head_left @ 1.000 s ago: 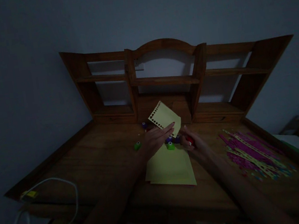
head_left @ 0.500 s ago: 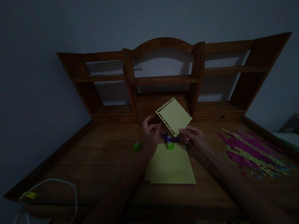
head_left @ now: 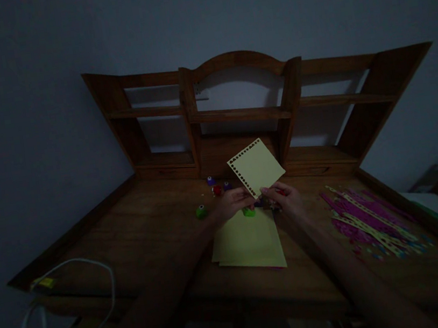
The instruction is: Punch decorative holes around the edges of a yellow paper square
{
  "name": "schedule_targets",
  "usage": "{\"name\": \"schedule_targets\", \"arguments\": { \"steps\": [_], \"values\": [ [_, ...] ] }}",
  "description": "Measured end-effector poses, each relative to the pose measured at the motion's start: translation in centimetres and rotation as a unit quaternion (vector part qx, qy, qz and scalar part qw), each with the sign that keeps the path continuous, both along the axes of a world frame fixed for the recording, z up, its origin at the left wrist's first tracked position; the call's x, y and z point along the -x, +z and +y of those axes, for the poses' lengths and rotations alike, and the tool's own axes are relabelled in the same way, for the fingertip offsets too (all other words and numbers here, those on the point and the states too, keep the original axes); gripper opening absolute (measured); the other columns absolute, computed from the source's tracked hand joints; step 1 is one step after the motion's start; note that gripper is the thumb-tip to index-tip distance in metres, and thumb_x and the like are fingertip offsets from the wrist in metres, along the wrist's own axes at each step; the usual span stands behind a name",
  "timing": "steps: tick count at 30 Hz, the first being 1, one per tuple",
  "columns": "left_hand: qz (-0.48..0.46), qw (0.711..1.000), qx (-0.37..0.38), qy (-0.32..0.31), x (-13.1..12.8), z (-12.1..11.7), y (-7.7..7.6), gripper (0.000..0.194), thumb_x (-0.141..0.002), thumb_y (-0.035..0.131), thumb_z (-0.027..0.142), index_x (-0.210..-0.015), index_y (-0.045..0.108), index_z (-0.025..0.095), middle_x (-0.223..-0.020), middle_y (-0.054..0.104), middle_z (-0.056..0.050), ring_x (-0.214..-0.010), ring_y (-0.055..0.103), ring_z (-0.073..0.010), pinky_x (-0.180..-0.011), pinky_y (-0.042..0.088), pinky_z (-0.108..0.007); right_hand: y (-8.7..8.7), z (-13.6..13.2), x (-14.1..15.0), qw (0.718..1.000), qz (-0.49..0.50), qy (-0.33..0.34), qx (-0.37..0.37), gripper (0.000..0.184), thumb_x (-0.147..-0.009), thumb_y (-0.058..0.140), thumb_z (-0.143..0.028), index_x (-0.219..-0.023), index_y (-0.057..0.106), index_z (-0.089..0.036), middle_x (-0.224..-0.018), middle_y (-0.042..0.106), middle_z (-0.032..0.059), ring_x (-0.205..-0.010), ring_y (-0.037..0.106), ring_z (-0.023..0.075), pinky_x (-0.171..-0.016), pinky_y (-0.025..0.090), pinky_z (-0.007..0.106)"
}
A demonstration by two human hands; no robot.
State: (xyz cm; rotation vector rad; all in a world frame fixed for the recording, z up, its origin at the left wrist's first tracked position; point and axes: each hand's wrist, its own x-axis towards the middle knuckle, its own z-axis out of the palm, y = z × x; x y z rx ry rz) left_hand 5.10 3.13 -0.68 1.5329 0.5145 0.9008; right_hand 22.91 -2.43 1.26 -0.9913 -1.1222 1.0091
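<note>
My right hand (head_left: 287, 200) pinches the lower corner of a yellow sheet of paper (head_left: 256, 167), raised and tilted, with small shapes punched along two edges. My left hand (head_left: 235, 202) is at that same corner, its fingers closed on the paper's edge; the fingertips are dim. Just below them is a green craft punch (head_left: 249, 212), partly covered by the fingers. It rests at the top of a stack of yellow paper (head_left: 249, 246). Something red (head_left: 281, 192) shows by my right fingers; I cannot tell whether it is held.
Another green punch (head_left: 201, 211) stands left of my hands. Behind are a purple punch (head_left: 210, 180) and a red punch (head_left: 216, 190). Punched yellow and pink strips (head_left: 367, 219) lie right, with scattered bits. A wooden shelf (head_left: 242, 113) backs the desk; a white cable (head_left: 111, 282) hangs left.
My left hand has moved right and down to the paper's lower corner, and its fingers have closed. This uncovers the red and purple punches behind. The right hand keeps hold of the sheet.
</note>
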Motion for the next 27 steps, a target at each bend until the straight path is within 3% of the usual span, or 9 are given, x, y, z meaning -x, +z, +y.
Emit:
{"name": "schedule_targets", "arguments": {
  "steps": [9, 16, 21, 27],
  "values": [
    [0.013, 1.0, -0.003, 0.026, 0.3, 0.3, -0.1, 0.036, -0.071, 0.075, 0.039, -0.089, 0.07, 0.008, -0.072, 0.066, -0.005, -0.065, 0.059, -0.0128, -0.065, 0.045, -0.026, -0.1, 0.1, -0.1, 0.998, -0.052, -0.015, -0.015, 0.031, -0.066, 0.079, -0.043, -0.062, 0.061, -0.017, -0.054, 0.053, -0.0031, -0.049, 0.044, 0.0096, -0.048, 0.033, 0.024],
    [0.013, 0.998, -0.01, 0.062, 0.3, 0.4, -0.1, 0.036, -0.067, 0.078, 0.036, -0.089, 0.071, 0.009, -0.076, 0.069, -0.007, -0.066, 0.059, -0.0135, -0.066, 0.047, -0.027, 0.0, -0.1, 0.0, 0.995, -0.102, -0.005, -0.023, 0.031, -0.064, 0.08, -0.043, -0.064, 0.062, -0.018, -0.057, 0.056, -0.0017, -0.052, 0.047, 0.0111, -0.05, 0.035, 0.025],
    [0.0, 0.999, -0.022, 0.042, 0.4, 0.4, 0.1, 0.04, -0.071, 0.075, 0.038, -0.097, 0.068, 0.009, -0.084, 0.068, -0.008, -0.067, 0.059, -0.013, -0.064, 0.046, -0.026, -0.9, 0.4, -0.1, 0.996, -0.084, -0.009, 0.001, 0.034, -0.064, 0.079, -0.047, -0.068, 0.065, -0.016, -0.059, 0.059, 0.0004, -0.053, 0.049, 0.0123, -0.051, 0.035, 0.026],
    [0.004, 1.0, -0.006, -0.009, 0.4, 0.3, 0.3, 0.04, -0.071, 0.075, 0.041, -0.092, 0.065, 0.01, -0.075, 0.063, -0.004, -0.064, 0.058, -0.0129, -0.062, 0.045, -0.025, -1.1, 0.5, -0.3, 0.995, -0.084, 0.042, 0.028, 0.035, -0.065, 0.078, -0.048, -0.065, 0.064, -0.016, -0.057, 0.056, -0.0008, -0.05, 0.043, 0.0098, -0.048, 0.029, 0.025]
  ]
}}
